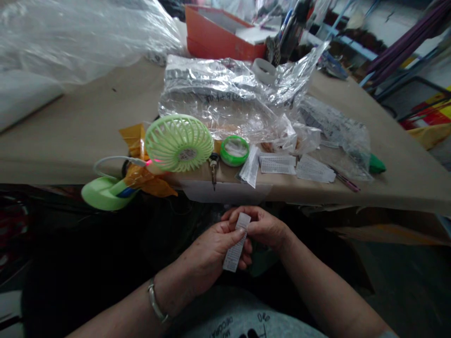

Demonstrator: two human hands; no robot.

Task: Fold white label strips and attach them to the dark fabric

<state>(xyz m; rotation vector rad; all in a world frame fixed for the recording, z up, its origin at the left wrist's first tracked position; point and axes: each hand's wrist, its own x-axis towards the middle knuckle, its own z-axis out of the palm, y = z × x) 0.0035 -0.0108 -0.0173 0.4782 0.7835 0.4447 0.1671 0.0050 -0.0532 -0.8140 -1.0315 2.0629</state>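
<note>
Just before the bench (405,173): left hand (209,251) and right hand (266,228) pinched 1 printed strip (232,256).
Bench front: green fan (179,143) was near round container (234,162).
Behind: plastic bag (221,98) lay before orange box (221,44).

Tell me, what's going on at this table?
A person holds a narrow printed strip with the left hand and right hand, in front of the table. On the tabletop, similar printed strips lie in bunches to the right of a round green-rimmed container. Further left is a light green fan.
</note>
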